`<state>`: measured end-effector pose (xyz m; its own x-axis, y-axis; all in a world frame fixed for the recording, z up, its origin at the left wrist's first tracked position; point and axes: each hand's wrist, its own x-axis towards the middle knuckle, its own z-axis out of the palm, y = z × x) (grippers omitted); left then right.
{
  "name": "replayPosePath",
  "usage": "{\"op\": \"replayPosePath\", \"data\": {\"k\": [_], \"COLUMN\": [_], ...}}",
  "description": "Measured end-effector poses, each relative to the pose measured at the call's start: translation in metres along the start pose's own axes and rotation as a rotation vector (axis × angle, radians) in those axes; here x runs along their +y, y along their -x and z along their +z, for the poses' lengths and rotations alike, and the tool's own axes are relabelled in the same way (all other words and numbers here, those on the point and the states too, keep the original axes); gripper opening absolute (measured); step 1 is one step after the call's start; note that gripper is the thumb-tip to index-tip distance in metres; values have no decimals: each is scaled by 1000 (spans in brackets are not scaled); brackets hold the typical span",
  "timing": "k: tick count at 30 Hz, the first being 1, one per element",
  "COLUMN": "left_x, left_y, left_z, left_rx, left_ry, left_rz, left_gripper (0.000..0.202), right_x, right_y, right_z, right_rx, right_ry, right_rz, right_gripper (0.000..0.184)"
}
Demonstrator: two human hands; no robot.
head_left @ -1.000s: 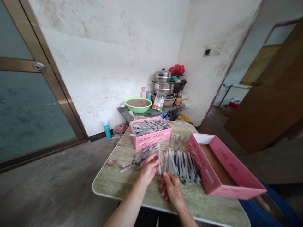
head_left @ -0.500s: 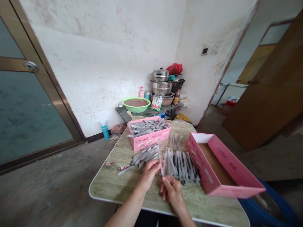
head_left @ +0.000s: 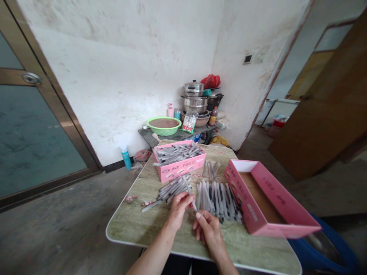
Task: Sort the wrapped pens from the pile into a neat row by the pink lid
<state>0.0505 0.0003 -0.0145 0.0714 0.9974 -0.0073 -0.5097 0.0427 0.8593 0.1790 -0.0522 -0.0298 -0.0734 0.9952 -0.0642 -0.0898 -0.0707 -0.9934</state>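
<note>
One slim translucent pen (head_left: pixel 188 188) slants between my two hands above the table. My left hand (head_left: pixel 179 210) grips it around the middle, fingers closed. At its lower end, my right hand (head_left: pixel 208 229) pinches it between thumb and forefinger. Left of the pen lies a loose pile of similar pens (head_left: pixel 172 191). A row of pens with some dark tips (head_left: pixel 219 200) spreads on the right, beyond my right hand. Behind the pile stands a pink box (head_left: pixel 180 168) heaped with pens. A few more pens (head_left: pixel 211 169) lie apart beside that box.
A second pink box (head_left: pixel 252 212), with a bare brown bottom, sits at the right of the wood-patterned table (head_left: pixel 129 225). Behind the table, a low dark shelf (head_left: pixel 146 136) carries a green basin (head_left: pixel 164 131) and stacked pots (head_left: pixel 195 103). A blue tub (head_left: pixel 344 244) stands at lower right.
The pen's upper end has tilted left and down a little, with both hands still on it. The view has shifted slightly; the piles and boxes look the same.
</note>
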Motion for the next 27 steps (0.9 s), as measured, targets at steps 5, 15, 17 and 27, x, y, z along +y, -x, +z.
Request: {"op": "replayPosePath", "data": {"k": [5, 15, 17, 27], "left_x": [3, 1, 0, -1], "left_y": [0, 0, 0, -2], "left_z": [3, 3, 3, 2], "left_rx": [-20, 10, 13, 10], "left_ry": [-18, -11, -18, -24], "left_rz": [-9, -13, -8, -5], "left_gripper": [28, 28, 28, 30], "right_x": [-1, 3, 2, 0], "right_y": [0, -2, -1, -1], "right_z": [-1, -2, -1, -1], "right_rx": [-43, -26, -17, -17], "right_ry": [-11, -1, -1, 27], "right_rz": [7, -11, -14, -12], "right_gripper": [52, 47, 44, 47]}}
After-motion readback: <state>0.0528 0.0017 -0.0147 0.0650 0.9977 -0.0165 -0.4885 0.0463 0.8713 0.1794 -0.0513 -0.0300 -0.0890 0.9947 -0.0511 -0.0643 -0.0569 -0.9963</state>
